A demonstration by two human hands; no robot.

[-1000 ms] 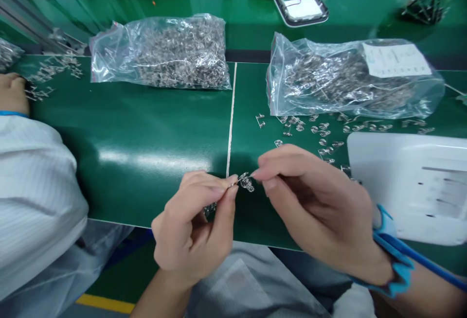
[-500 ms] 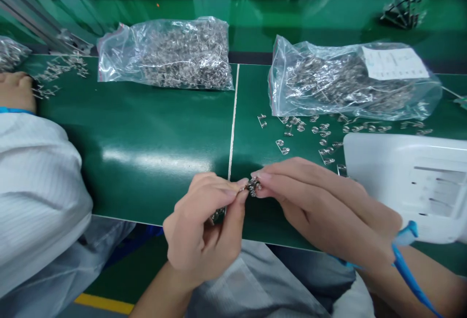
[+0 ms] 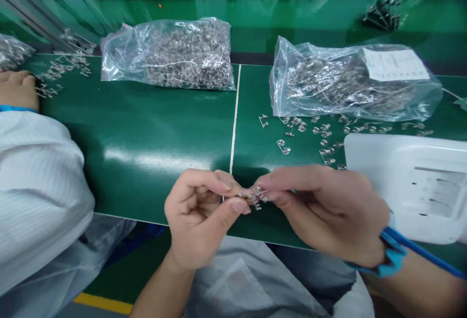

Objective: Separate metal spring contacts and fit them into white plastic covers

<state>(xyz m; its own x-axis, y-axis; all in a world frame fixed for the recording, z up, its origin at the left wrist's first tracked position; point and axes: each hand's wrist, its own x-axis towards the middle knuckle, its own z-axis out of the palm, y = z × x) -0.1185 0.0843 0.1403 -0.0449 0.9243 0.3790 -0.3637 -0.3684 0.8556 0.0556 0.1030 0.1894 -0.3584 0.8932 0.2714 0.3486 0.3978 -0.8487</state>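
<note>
Double-coil wire springs (image 3: 257, 195), bunched so that their number is unclear, sit between the person's fingertips above the near part of the green tabletop (image 3: 153, 128). At 8 o'clock the left hand (image 3: 197, 235) pinches one end of the bunch between thumb and fingers, though exact contact is partly hidden; between 3 and 4 o'clock the right hand (image 3: 328, 216) pinches the other end with thumb and forefinger. The coils look tangled, so a hard pull could bend a connecting wire or stretch a coil, and a sudden release could flick one away. A spring dropped towards 6 o'clock might roll off the near edge into the lap. Loose springs (image 3: 283, 148) lie from 1 to 2 o'clock; one falling there would be hard to tell apart. The blue cord (image 3: 426, 250) at the right wrist could snag the white plastic housing (image 3: 379, 177) at 3 o'clock.
</note>
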